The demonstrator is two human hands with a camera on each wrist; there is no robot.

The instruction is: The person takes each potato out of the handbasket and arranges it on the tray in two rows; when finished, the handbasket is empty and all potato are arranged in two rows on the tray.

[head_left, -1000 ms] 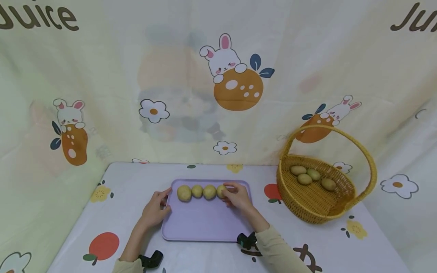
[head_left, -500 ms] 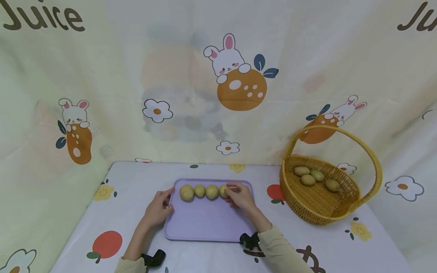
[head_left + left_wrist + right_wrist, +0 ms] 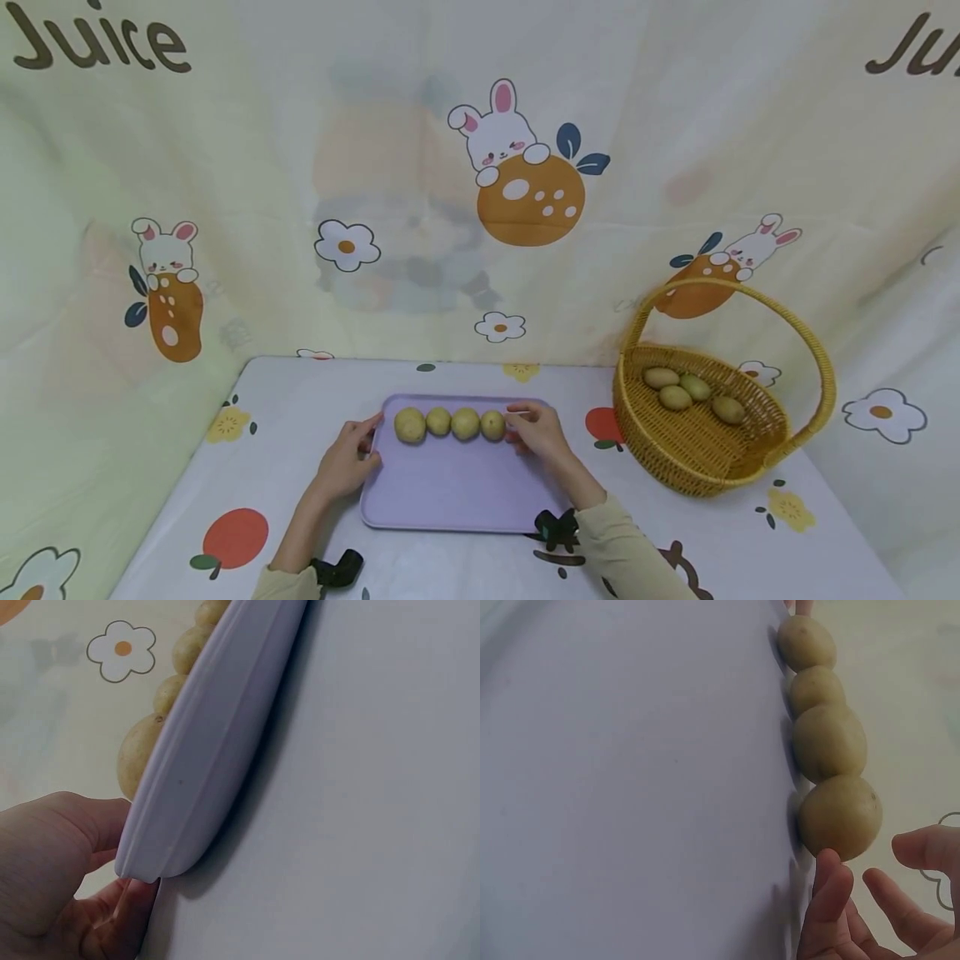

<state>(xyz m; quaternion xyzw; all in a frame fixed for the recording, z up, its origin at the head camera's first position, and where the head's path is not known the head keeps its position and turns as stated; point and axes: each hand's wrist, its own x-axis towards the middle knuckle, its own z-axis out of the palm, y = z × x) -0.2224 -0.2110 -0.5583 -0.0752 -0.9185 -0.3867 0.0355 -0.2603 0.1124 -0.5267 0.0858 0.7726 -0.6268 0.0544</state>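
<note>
Several round potatoes (image 3: 465, 424) stand in a touching row along the far side of a purple tray (image 3: 450, 492). My left hand (image 3: 348, 457) holds the tray's left edge. In the left wrist view its fingers (image 3: 109, 829) lie at the rim, partly hidden behind the tray wall. At the row's right end, my right hand (image 3: 538, 432) hovers over the tray beside the last potato (image 3: 492, 426). In the right wrist view its fingers are spread, with one fingertip right at the underside of that potato (image 3: 840, 817) and nothing held between them.
A yellow woven basket (image 3: 675, 467) with a tall handle stands right of the tray, holding several oval potatoes (image 3: 675, 397). The table has a white printed cloth (image 3: 300, 383). A patterned curtain (image 3: 420, 167) hangs behind it.
The right hand has let go of the rightmost potato and moved slightly right, leaving it in the row. The left hand stays at the tray's edge. The head view has shifted slightly.
</note>
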